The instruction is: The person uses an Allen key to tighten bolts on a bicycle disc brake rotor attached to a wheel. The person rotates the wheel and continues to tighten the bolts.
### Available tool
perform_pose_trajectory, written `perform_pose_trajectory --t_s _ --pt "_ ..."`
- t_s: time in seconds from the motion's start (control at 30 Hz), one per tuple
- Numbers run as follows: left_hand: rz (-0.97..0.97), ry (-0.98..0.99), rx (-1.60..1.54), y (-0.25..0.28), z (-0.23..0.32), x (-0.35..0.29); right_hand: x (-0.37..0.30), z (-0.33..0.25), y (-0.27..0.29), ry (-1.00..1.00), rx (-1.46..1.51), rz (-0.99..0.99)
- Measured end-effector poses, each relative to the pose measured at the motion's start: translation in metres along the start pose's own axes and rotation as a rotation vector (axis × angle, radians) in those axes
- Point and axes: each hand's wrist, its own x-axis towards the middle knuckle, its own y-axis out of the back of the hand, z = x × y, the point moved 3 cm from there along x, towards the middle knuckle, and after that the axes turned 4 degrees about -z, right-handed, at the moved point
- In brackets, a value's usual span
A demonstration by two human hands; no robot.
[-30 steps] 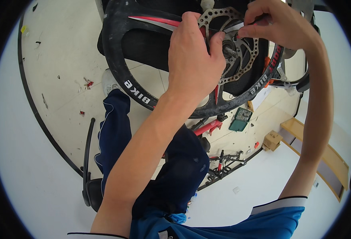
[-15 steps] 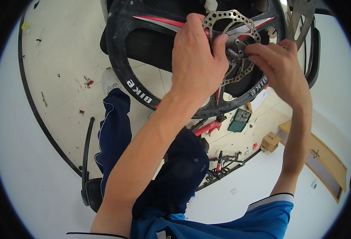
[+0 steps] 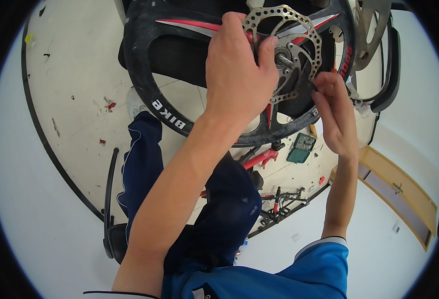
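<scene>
A black bicycle wheel (image 3: 144, 82) with red-and-white accents on its spokes lies in front of me. On its hub sits a perforated metal brake disc (image 3: 315, 37), with the threaded axle (image 3: 284, 62) sticking up at the centre. My left hand (image 3: 239, 74) is closed over the disc's left side, thumb on top and the other fingers mostly hidden. Just off the disc's right edge, my right hand (image 3: 335, 112) pinches thumb and forefinger around something small and dark, too small to name.
A metal fork-like part (image 3: 371, 37) stands at the upper right. On the floor beyond my knee lie an opened green case (image 3: 300, 148), a red bike frame part (image 3: 260, 158) and black frame pieces (image 3: 281, 205). A black chair armrest (image 3: 110, 184) is at left.
My right hand has moved from beside the axle out past the disc's right edge, toward me. The wheel has shifted slightly left in view; my left hand keeps its hold on the disc.
</scene>
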Motion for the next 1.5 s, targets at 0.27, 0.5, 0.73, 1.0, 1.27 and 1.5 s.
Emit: perform_pose_trajectory --t_s 0.27,0.5,0.73,1.0,1.27,1.5 --pt "-0.015 0.011 0.001 0.002 0.0 0.001 0.042 -0.023 0.006 0.22 -0.483 0.022" --pt "-0.15 0.152 -0.125 0.005 0.007 0.003 0.059 -0.028 0.011 0.33 -0.634 -0.078" --pt "-0.107 0.107 -0.091 0.005 0.005 0.003 0.06 -0.023 0.005 0.373 -0.595 -0.036" --pt "-0.031 0.024 -0.02 0.001 0.001 0.001 0.065 -0.028 0.005 0.484 -0.721 -0.036" --pt "-0.021 0.01 0.013 0.001 0.001 0.002 0.074 -0.021 0.015 0.569 -0.784 -0.191" --pt "-0.02 0.014 0.015 0.002 0.001 0.001 0.088 -0.036 0.022 0.684 -0.848 -0.273"
